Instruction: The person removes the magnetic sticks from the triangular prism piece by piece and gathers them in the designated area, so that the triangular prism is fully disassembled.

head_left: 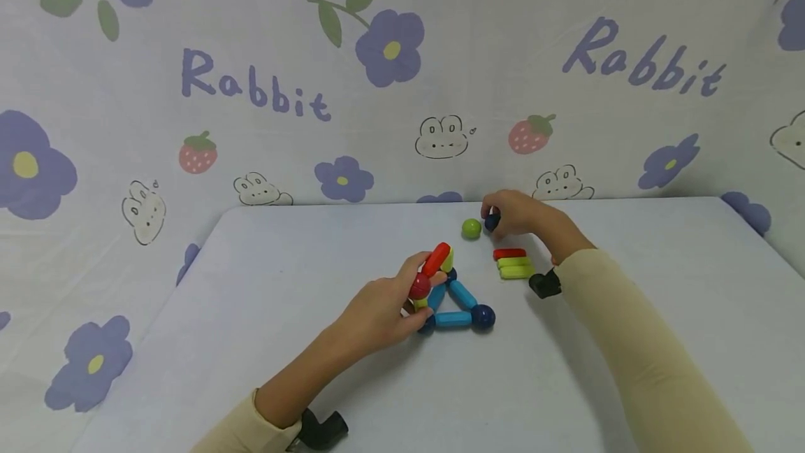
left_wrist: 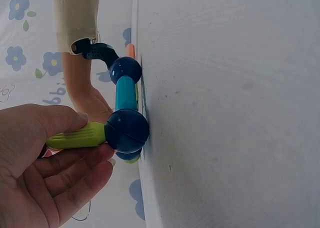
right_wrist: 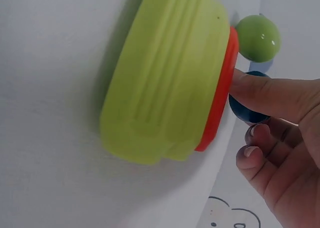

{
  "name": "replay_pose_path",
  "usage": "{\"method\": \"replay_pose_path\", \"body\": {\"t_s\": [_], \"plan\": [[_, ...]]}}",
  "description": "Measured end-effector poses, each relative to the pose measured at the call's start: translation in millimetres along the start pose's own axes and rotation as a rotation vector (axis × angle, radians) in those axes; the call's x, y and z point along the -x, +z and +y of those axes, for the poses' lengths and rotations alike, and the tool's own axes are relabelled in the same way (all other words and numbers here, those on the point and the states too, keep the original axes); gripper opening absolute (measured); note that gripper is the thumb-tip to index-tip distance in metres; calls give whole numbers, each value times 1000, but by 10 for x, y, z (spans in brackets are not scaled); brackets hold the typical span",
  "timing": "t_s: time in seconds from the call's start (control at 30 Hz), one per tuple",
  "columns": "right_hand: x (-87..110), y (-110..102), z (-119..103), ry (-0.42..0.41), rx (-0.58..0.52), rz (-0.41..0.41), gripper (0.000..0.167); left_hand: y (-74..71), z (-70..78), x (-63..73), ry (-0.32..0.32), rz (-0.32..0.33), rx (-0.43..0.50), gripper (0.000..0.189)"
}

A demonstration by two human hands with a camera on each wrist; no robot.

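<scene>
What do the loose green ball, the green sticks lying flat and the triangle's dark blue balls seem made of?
The green ball is probably hard plastic, glossy, with bright highlights. The green sticks look like molded plastic, more satin, with even color and lengthwise ridges. The dark blue balls seem smooth plastic too; one shows a seam line.

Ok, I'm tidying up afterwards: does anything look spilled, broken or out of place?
Nothing stands out: the blue triangle rests on the table, the loose sticks lie side by side, and the green ball sits near the right hand. No visible damage.
</scene>
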State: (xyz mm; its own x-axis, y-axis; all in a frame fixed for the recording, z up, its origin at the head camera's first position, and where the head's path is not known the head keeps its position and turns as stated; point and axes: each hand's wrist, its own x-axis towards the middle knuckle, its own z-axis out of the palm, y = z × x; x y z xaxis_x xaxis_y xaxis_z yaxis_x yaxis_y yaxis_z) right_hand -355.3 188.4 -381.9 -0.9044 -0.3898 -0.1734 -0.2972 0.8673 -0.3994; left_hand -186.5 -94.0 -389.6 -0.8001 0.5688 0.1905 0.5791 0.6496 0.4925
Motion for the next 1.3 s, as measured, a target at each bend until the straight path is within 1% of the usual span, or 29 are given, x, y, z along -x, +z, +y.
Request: {"method": "replay_pose_path", "body": {"t_s": [0.27,0.4,0.6,0.73,0.87,0.97,1.03,1.2,1.3], "plan": [[-3,47,28,24,-13,-31,43,3,8,2,-7,-3,-5,85],[15,45,28,19,-17,-40,49,4,14,4,-14,-7,3,84],[57,29,41,22,-16,-46,56,6,8,5,1,-1,1,82],[89,2,59,37,-4,-41,65,6,14,3,-5,-3,-14,77],[171,-60,41,60,11,-6,71,5,16,0,-8,-7,-24,67],[234,-103,12,64,14,30,70,7,11,-5,-6,-5,-22,61],[270,-116,-13,49,21,41,67,8,5,-6,-8,-4,-20,59],[336,-90,-60,4,52,36,60,12,-3,-3,-12,1,-23,56],[353,-59,-52,-3,45,38,59,15,6,-2,-11,-2,-18,55]]}}
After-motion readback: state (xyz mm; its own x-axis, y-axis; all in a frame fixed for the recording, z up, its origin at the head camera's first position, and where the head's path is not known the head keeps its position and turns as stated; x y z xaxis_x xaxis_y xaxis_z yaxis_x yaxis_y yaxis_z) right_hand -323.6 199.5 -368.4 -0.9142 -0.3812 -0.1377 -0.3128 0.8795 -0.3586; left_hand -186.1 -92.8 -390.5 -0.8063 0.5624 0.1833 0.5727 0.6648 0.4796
